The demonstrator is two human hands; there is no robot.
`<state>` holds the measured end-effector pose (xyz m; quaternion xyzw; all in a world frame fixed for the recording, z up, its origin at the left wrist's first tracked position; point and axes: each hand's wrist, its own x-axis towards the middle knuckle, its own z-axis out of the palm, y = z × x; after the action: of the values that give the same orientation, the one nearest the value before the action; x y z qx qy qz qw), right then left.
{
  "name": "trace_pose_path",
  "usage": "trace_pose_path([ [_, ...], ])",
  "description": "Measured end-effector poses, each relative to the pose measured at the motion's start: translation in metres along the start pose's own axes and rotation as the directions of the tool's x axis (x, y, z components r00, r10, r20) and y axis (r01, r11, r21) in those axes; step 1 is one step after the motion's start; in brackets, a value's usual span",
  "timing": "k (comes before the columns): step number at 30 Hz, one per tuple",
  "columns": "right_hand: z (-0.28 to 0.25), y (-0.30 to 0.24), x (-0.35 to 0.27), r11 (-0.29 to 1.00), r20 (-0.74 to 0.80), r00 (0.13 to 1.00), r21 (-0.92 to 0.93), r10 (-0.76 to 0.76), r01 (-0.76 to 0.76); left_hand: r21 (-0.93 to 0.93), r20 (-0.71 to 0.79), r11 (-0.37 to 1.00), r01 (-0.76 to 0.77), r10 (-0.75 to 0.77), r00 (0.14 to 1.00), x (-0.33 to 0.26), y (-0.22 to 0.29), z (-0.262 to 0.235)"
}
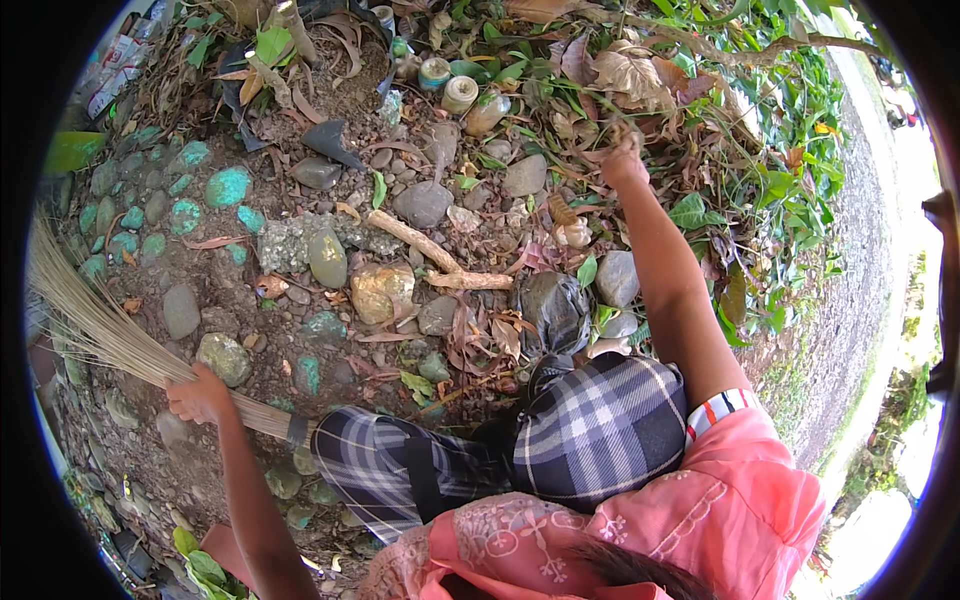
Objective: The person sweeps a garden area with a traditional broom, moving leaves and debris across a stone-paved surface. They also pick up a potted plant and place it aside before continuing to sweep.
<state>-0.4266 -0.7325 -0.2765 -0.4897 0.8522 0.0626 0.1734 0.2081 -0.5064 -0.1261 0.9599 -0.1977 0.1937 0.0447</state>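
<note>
My left hand is closed round a stick broom near its bound end. The broom's long pale bristles fan out to the far left over the stones, and a dark band wraps the handle close to my knee. At the far right, my right arm stretches out to the leaf litter. There my right hand has its fingers drawn together among dry leaves and thin stems; what they pinch is too small to make out.
Green-painted stones lie in the soil at left. A forked stick, a concrete chunk and a black plastic bag are in the middle. Half-buried bottles line the back. Leafy plants border a gravel path at right.
</note>
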Motion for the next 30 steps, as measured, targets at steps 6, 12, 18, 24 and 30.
trace_pose_path([
  [6, -0.019, -0.033, 0.005, 0.909, 0.333, 0.932, -0.331, -0.140, 0.255, 0.033, 0.005, 0.999, 0.016, -0.017, 1.000, 0.003, -0.001, 0.004],
  [12, 0.007, -0.075, 0.004, 0.765, 0.237, 0.784, -0.187, -0.573, 0.616, 0.040, -0.019, 0.999, -0.012, 0.013, 1.000, 0.001, -0.001, 0.003],
  [18, 0.017, -0.073, 0.005, 0.700, 0.310, 0.767, -0.317, -0.561, 0.640, 0.063, -0.026, 0.998, 0.008, -0.006, 1.000, 0.005, -0.008, 0.011],
  [24, -0.004, -0.037, 0.014, 0.901, 0.212, 0.963, -0.362, -0.169, 0.238, -0.023, -0.067, 1.000, -0.013, 0.011, 0.998, 0.001, -0.006, 0.007],
  [30, -0.021, 0.043, 0.036, 0.892, 0.320, 0.935, -0.363, -0.151, 0.268, -0.052, -0.040, 0.998, -0.046, 0.044, 0.998, 0.002, -0.009, 0.006],
])
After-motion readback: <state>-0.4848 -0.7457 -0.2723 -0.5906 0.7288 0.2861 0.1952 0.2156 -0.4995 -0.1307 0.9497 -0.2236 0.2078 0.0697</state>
